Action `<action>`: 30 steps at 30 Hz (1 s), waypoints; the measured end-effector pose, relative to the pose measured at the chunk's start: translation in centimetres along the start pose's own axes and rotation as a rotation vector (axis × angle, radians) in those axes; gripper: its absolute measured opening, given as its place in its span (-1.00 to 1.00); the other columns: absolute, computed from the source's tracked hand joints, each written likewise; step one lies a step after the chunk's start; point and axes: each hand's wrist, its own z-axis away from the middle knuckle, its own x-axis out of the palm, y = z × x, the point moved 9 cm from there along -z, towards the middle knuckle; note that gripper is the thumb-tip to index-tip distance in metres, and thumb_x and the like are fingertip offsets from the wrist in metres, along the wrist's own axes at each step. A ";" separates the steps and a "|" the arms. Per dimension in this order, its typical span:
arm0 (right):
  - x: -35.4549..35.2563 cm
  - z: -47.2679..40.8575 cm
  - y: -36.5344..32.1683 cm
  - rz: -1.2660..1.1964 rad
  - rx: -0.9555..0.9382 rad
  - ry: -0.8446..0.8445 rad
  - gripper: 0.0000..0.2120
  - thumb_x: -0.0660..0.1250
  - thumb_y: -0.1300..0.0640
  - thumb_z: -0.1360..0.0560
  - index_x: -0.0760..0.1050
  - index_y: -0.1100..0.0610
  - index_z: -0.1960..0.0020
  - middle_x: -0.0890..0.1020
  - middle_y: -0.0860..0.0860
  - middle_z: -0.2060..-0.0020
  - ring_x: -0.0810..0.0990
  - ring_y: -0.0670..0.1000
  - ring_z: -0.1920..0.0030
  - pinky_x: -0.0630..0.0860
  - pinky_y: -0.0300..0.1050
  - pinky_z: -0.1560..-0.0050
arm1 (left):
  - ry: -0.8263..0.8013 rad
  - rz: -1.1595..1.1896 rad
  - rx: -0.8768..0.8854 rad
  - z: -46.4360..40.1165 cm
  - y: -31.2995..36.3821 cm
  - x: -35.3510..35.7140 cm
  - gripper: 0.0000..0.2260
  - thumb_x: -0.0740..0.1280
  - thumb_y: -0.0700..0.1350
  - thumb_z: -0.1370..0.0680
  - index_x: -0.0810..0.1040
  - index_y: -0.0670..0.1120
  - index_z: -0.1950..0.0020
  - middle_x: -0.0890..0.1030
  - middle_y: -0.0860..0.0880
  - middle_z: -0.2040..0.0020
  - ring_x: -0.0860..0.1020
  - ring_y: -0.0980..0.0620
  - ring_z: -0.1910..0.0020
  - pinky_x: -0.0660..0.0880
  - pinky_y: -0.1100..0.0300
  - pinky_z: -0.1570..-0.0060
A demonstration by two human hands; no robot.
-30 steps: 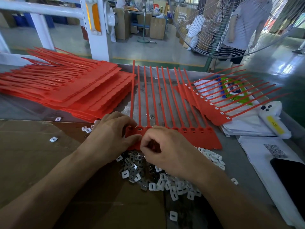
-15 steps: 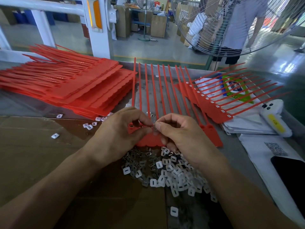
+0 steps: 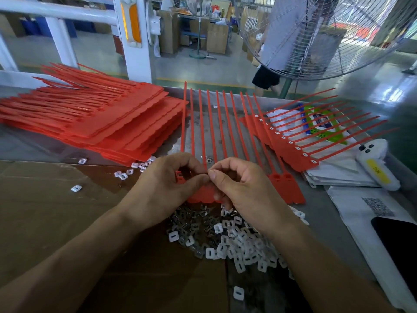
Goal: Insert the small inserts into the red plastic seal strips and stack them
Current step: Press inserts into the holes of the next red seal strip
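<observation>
Just beyond the heap of small white plastic inserts (image 3: 237,242), both hands meet over the near end of a red plastic seal strip comb (image 3: 225,132), a flat tab row with long thin tails fanning away from the person. Left hand (image 3: 162,188) curls over the comb's near-left corner, thumb and forefinger pinched together right at the tab row. Right hand (image 3: 246,190) comes in thumb to thumb against it, fingers curled tight in a pinching grip; whatever sits between those fingertips is too small to make out, so I cannot say if an insert is in there. That comb lies flat on the grey worktop (image 3: 327,222), its tabs touching the far edge of the insert heap.

Left of the comb, a thick stack of red seal strip combs (image 3: 101,123) is piled up, tails pointing left. Right of the comb, one more red seal strip comb (image 3: 304,141) rests at an angle on a pile of white papers (image 3: 338,175), with white inserts showing in its tab row. A few loose inserts (image 3: 126,172) are scattered near the stack, on a brown cardboard sheet (image 3: 56,211). Beyond the papers lies a white handheld device with a yellow label (image 3: 376,168).
</observation>
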 end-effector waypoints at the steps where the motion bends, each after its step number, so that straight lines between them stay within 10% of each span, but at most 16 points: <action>1: 0.0 0.0 0.0 0.001 -0.004 0.001 -0.93 0.36 0.05 -0.65 0.62 -0.02 -0.02 0.65 -0.09 0.36 0.59 -0.21 0.39 0.52 -0.29 0.33 | 0.003 0.031 -0.005 0.0 -0.1 0.0 -0.94 0.44 -0.02 -0.56 0.65 0.02 0.08 0.67 0.08 0.19 0.53 0.22 0.41 0.40 0.43 0.38; 10: -0.4 0.4 -1.8 0.101 -0.179 0.063 -0.79 0.42 0.12 -0.61 0.60 -0.13 -0.17 0.69 -0.17 0.02 0.70 -0.10 0.13 0.60 -0.27 0.17 | 0.005 0.142 -0.064 -0.3 -1.3 -0.3 -0.91 0.44 0.04 -0.55 0.69 0.05 0.08 0.67 -0.01 0.21 0.55 0.08 0.29 0.46 0.23 0.27; 21: -0.9 0.9 -3.5 0.220 -0.353 0.057 -0.84 0.46 0.18 -0.57 0.68 0.03 -0.14 0.71 -0.19 0.03 0.68 -0.17 0.03 0.53 -0.36 0.10 | -0.127 0.311 -0.088 -0.3 -1.6 0.5 -0.88 0.43 0.01 -0.56 0.70 -0.01 0.07 0.65 -0.01 0.22 0.54 0.06 0.26 0.46 0.22 0.22; 30: -0.9 1.0 -4.3 0.263 -0.420 0.026 -0.87 0.48 0.22 -0.55 0.68 0.08 -0.08 0.69 -0.16 0.07 0.68 -0.07 -0.03 0.54 -0.32 -0.01 | -0.146 0.275 -0.053 -0.4 -1.6 0.5 -0.74 0.41 0.18 -0.55 0.70 -0.01 0.05 0.65 -0.09 0.19 0.53 -0.30 0.19 0.47 -0.16 0.15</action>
